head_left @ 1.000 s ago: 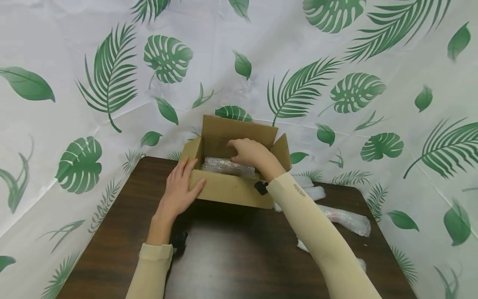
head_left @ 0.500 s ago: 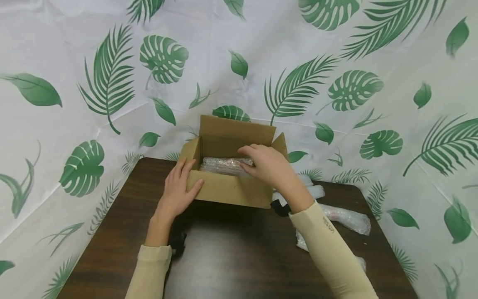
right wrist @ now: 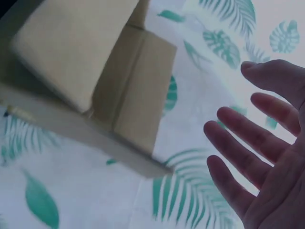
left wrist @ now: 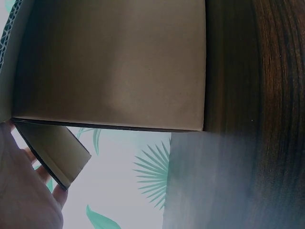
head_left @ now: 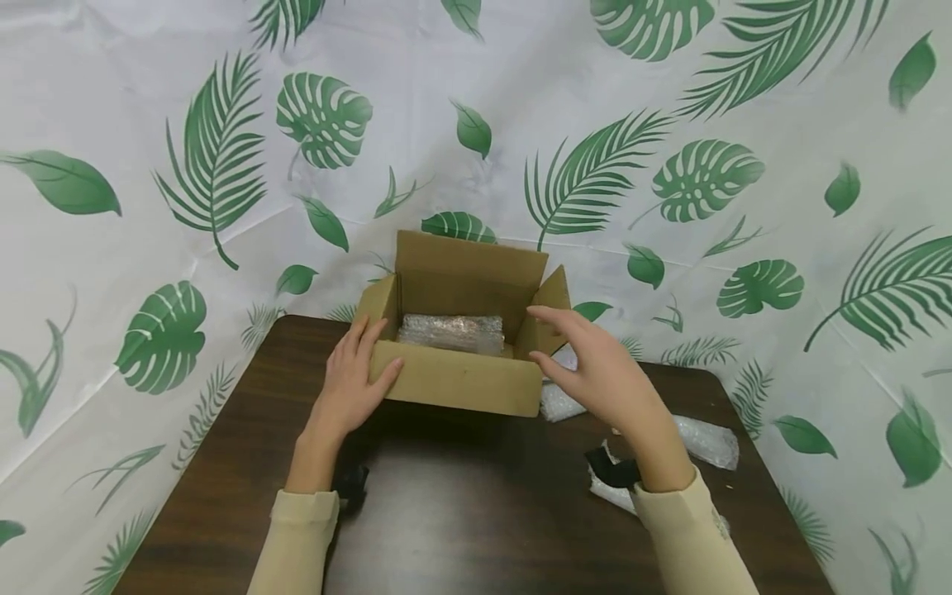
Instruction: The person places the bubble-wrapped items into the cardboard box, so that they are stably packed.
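A cardboard box [head_left: 454, 384] stands at the far side of the dark table, with its flaps raised and spread. Inside lies a clear bubble-wrapped bundle [head_left: 452, 332]. My left hand [head_left: 353, 376] rests on the box's near left corner, fingers along the left flap [head_left: 378, 304] and thumb on the front flap. In the left wrist view, fingers [left wrist: 35, 160] show behind a flap. Apart from the box, my right hand [head_left: 606, 372] hovers off its right front corner, fingers spread and holding nothing. The right wrist view shows bare fingers [right wrist: 243, 138] beside the blurred box [right wrist: 71, 57].
Bubble-wrapped pieces lie to the right of the box: one by its corner [head_left: 559, 402], a longer roll [head_left: 706, 442] farther right, and another wrapped piece [head_left: 613, 494] partly under my right wrist. A leaf-patterned sheet [head_left: 476, 190] hangs behind the wooden table [head_left: 446, 512].
My right hand has come out from over the box and moved right and nearer, uncovering the wrapped bundle inside. The left hand stays at the box's corner.
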The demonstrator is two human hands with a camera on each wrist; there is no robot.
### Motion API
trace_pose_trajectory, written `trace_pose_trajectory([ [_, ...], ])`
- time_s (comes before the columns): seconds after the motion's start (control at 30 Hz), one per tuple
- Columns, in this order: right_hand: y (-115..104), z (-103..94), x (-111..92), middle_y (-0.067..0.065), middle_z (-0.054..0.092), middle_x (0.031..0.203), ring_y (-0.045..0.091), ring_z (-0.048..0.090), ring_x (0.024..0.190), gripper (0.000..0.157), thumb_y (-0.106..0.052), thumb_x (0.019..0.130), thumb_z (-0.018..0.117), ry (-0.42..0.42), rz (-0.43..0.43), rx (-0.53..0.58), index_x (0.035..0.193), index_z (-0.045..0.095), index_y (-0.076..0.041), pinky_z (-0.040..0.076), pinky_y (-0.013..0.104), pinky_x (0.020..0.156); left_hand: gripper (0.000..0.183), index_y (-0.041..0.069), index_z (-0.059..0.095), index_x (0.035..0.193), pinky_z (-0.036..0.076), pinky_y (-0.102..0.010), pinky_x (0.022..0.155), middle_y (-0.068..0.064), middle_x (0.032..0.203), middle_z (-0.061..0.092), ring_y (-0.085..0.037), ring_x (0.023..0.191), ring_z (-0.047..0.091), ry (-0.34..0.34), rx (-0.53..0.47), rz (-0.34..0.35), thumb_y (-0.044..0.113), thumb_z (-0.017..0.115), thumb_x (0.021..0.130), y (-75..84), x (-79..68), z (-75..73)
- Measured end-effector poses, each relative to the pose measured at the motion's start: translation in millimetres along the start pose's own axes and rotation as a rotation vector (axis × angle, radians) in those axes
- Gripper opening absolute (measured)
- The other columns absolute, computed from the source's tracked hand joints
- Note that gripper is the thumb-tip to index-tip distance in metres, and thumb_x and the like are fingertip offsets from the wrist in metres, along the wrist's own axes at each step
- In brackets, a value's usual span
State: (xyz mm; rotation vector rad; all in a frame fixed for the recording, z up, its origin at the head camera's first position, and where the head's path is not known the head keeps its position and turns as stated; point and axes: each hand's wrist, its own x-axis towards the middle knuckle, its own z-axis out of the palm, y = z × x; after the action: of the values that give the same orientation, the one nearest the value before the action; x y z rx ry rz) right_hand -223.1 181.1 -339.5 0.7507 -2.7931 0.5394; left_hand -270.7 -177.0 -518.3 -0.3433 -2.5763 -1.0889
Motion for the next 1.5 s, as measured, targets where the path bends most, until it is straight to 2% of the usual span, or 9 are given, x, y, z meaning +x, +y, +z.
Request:
trace_pose_trajectory([
  [0.17,25.6,4.3,-28.0,0.005,0.066,0.148,0.028,0.066,0.129,0.059,-0.029,0.103,0.075,0.018,0.085,0.051,0.158,0.053,-0.022,0.055,0.059,0.104,0.072,0.020,0.035,0.167,0.022,-0.076,0.122,-0.023,0.175,0.024,-0.052,0.159,0.026,0.015,0.001,0.020,0.047,0.060,0.106,-2.4,0.1,0.2],
  [0.37,59.8,20.3,-64.2,0.009,0.072,0.137,0.032,0.068,0.126,0.054,-0.033,0.105,0.073,0.009,0.176,0.089,0.155,0.056,-0.021,0.056,0.061,0.098,0.072,0.021,0.035,0.167,0.021,-0.075,0.124,-0.022,0.176,0.023,-0.051,0.159,0.026,0.016,-0.009,0.014,0.047,0.061,0.105,-2.8,0.7,0.2],
  [0.57,93.4,39.7,-109.7,0.017,0.069,0.142,0.043,0.065,0.131,0.059,-0.036,0.104,0.073,-0.121,0.313,0.096,0.155,0.054,-0.014,0.054,0.067,0.101,0.072,0.022,0.034,0.167,0.021,-0.074,0.124,-0.021,0.177,0.023,-0.050,0.160,0.026,0.015,-0.003,0.008,0.046,0.061,0.105,-1.5,-0.9,4.8],
  [0.67,110.0,49.0,-135.3,0.023,0.060,0.153,0.050,0.058,0.138,0.071,-0.041,0.101,0.076,-0.213,0.391,0.104,0.158,0.050,-0.009,0.050,0.070,0.105,0.071,0.022,0.035,0.167,0.021,-0.074,0.124,-0.021,0.176,0.024,-0.050,0.159,0.027,0.025,-0.004,0.009,0.046,0.061,0.105,-0.5,-2.3,6.4],
  [0.83,133.5,61.5,-168.1,0.030,0.053,0.158,0.061,0.054,0.135,0.090,-0.051,0.093,0.081,-0.357,0.501,0.030,0.162,0.043,-0.007,0.047,0.081,0.095,0.071,0.021,0.037,0.166,0.022,-0.074,0.124,-0.021,0.175,0.026,-0.050,0.158,0.029,0.058,-0.001,0.014,0.046,0.063,0.104,-0.1,-3.0,7.3],
  [0.9,140.8,66.2,-175.6,0.033,0.055,0.153,0.063,0.057,0.130,0.093,-0.053,0.091,0.082,-0.382,0.523,-0.035,0.162,0.043,-0.007,0.048,0.082,0.088,0.071,0.022,0.037,0.166,0.022,-0.074,0.124,-0.021,0.175,0.026,-0.049,0.158,0.029,0.066,0.000,0.014,0.046,0.063,0.104,-0.3,-2.7,7.6],
  [1.0,148.3,73.1,-183.7,0.035,0.056,0.150,0.063,0.057,0.128,0.095,-0.055,0.090,0.082,-0.404,0.563,-0.083,0.162,0.042,-0.007,0.048,0.082,0.088,0.071,0.022,0.037,0.166,0.022,-0.074,0.124,-0.021,0.176,0.026,-0.049,0.158,0.029,0.071,-0.004,0.013,0.046,0.062,0.104,0.3,-2.4,7.8],
  [1.27,153.6,87.7,-192.0,0.037,0.056,0.150,0.064,0.057,0.127,0.093,-0.048,0.088,0.085,-0.429,0.586,-0.052,0.161,0.043,-0.008,0.045,0.084,0.092,0.071,0.023,0.037,0.166,0.022,-0.073,0.124,-0.021,0.176,0.026,-0.049,0.158,0.029,0.074,-0.007,0.007,0.046,0.062,0.104,2.8,-2.7,7.7],
  [1.5,151.9,95.7,-191.5,0.036,0.057,0.145,0.061,0.058,0.127,0.083,-0.036,0.087,0.088,-0.438,0.576,-0.100,0.155,0.050,-0.006,0.046,0.082,0.092,0.071,0.022,0.037,0.166,0.023,-0.072,0.124,-0.019,0.176,0.026,-0.047,0.159,0.029,0.078,0.001,0.013,0.048,0.062,0.104,3.2,-1.6,10.0],
])
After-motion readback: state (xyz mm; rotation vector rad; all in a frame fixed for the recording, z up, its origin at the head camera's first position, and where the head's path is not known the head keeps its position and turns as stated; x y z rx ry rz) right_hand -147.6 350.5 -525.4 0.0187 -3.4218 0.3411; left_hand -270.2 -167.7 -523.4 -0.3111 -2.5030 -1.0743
